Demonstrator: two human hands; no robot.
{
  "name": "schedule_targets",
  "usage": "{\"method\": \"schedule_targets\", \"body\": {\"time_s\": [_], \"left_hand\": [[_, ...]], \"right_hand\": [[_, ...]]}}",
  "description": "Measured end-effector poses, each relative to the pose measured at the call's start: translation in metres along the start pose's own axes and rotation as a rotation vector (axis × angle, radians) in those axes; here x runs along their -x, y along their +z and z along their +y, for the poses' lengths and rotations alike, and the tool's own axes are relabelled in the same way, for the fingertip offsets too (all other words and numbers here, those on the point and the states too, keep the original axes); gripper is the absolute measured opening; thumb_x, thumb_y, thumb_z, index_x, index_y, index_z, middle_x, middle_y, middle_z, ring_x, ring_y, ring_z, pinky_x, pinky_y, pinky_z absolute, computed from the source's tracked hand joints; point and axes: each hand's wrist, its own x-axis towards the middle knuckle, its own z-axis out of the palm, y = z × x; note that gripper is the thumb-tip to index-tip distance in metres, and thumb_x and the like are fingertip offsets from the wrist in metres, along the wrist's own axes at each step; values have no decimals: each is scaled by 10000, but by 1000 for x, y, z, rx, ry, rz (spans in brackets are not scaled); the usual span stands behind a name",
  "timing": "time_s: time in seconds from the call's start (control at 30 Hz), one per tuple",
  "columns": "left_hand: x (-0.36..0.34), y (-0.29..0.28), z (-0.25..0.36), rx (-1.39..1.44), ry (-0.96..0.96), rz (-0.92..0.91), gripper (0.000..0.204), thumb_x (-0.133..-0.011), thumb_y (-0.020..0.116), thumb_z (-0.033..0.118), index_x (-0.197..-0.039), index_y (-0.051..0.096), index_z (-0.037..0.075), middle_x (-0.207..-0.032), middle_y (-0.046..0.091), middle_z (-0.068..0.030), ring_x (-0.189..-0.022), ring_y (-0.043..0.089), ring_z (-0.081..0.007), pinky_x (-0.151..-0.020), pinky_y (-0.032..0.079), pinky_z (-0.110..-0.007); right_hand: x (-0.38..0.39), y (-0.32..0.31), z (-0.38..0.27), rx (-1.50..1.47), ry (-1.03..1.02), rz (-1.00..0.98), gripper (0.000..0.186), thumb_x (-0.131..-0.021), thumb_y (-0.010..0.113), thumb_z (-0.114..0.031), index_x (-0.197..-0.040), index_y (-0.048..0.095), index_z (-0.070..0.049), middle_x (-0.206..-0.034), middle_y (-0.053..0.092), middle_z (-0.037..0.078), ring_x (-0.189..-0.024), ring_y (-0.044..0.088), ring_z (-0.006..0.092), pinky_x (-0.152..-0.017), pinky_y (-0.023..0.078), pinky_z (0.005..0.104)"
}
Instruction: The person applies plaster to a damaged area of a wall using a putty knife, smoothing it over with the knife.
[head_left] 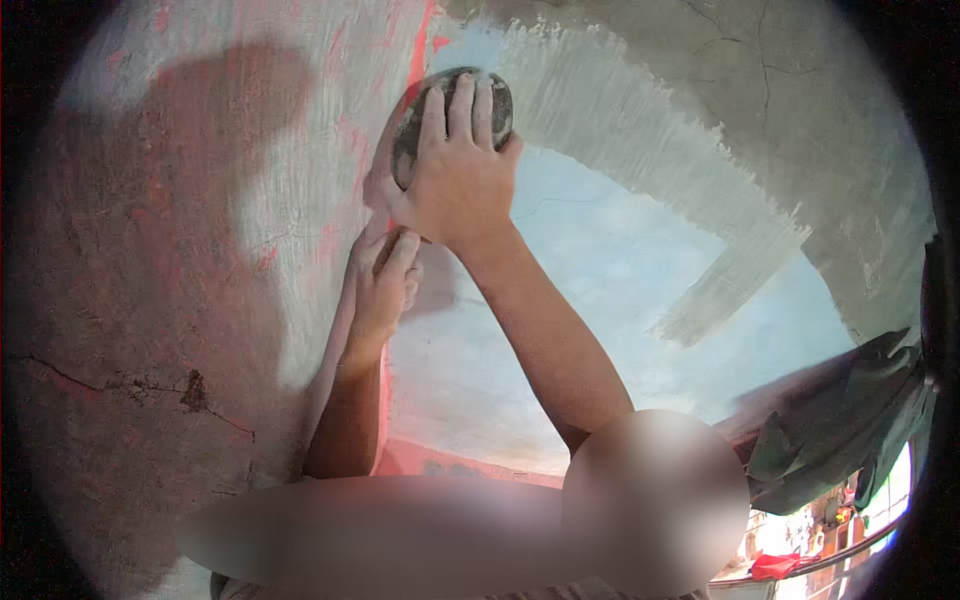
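My right hand (460,190) lies over a dark, dust-smeared oval pad (407,140), fingers stretched across its face and thumb out to the left. It holds the pad against the painted surface, right beside the red line (421,45) where two surfaces meet. Whether the pad is stone, rubber or a sanding block I cannot tell. Just below and left, my left hand (385,280) is closed with curled fingers near that same line. What lies inside its fingers, if anything, is hidden.
A streaked pink-and-white wall (170,270) with a crack stands left. To the right, a pale blue patch (600,270) borders grey brushed strips (640,120) and bare grey plaster. Dark cloth (830,420) hangs lower right, above a small red item (778,567). Blurred areas cover the lower middle.
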Motion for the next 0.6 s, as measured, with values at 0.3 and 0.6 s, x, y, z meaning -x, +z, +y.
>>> {"method": "schedule_targets", "body": {"time_s": [0.3, 0.6], "left_hand": [[-3, 6, 14, -26, 14, 20, 236, -1111, 628, 262, -961, 696, 92, -685, 441, 80, -490, 348, -20, -433, 236, -238], [-4, 13, 30, -65, -10, 86, 227, -1110, 636, 307, -1011, 681, 107, -646, 441, 82, -460, 362, -32, -415, 242, -245]], "right_hand": [[-11, -6, 1, 8, 0, 57, 965, -816, 744, -545, -1563, 546, 32, -1668, 456, 335, -1590, 406, 446, -986, 461, 690], [-20, -6, 0, -36, 22, 45, 994, -802, 734, -569, -1565, 538, 38, -1670, 450, 336, -1588, 406, 454, -1004, 459, 723]]}}
